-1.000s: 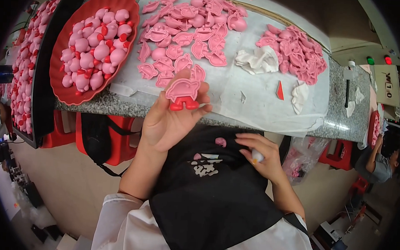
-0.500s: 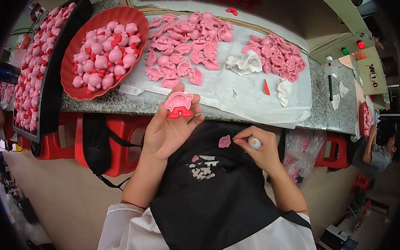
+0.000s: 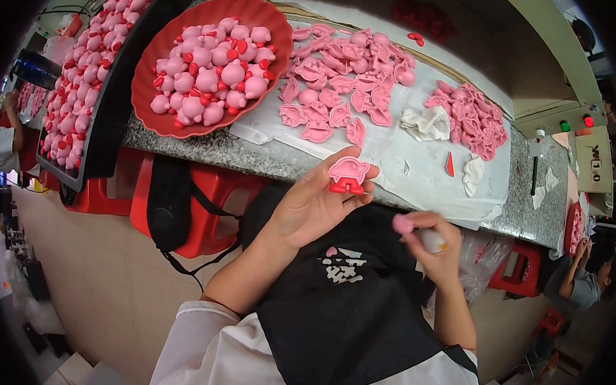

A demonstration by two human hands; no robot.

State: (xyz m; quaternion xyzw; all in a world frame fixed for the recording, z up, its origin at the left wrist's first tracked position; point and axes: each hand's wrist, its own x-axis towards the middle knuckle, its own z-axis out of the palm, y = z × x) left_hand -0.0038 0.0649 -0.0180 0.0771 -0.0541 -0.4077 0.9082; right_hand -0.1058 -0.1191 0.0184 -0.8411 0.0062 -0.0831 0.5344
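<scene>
Left hand (image 3: 319, 210): palm turned up, fingers curled, gripping a pink half-figure (image 3: 348, 164) with red legs (image 3: 346, 186), hollow side facing up, near the counter's front edge. Right hand (image 3: 439, 245): slightly blurred, closed, pinching a small pink moulded piece (image 3: 402, 224) between thumb and fingers over the black apron (image 3: 357, 313), with a white bottle (image 3: 431, 242) tucked in the palm and partly hidden by the fingers. Red fluted bowl (image 3: 278, 30), on the granite counter (image 3: 185, 144) at left: heaped with round pink figures and red parts. Black tray (image 3: 131, 61), beyond the bowl at far left: filled with more pink-and-red figures. White paper (image 3: 420, 184), spread on the counter: bears a wide group of pink half-shells (image 3: 334, 82) and, to its right, a tighter pile of pink pieces (image 3: 469, 117). Crumpled tissue (image 3: 429, 122): between these two groups, touching the right-hand pile. Red triangular scrap (image 3: 450, 165): beside a smaller white wad (image 3: 472, 175). Slim black tool with white cap (image 3: 534, 162): on bare granite at right. Clear plastic bag (image 3: 475, 253): below the counter, partly covered by the right hand. Red stool (image 3: 203, 204): behind a black strapped bag (image 3: 167, 202).
</scene>
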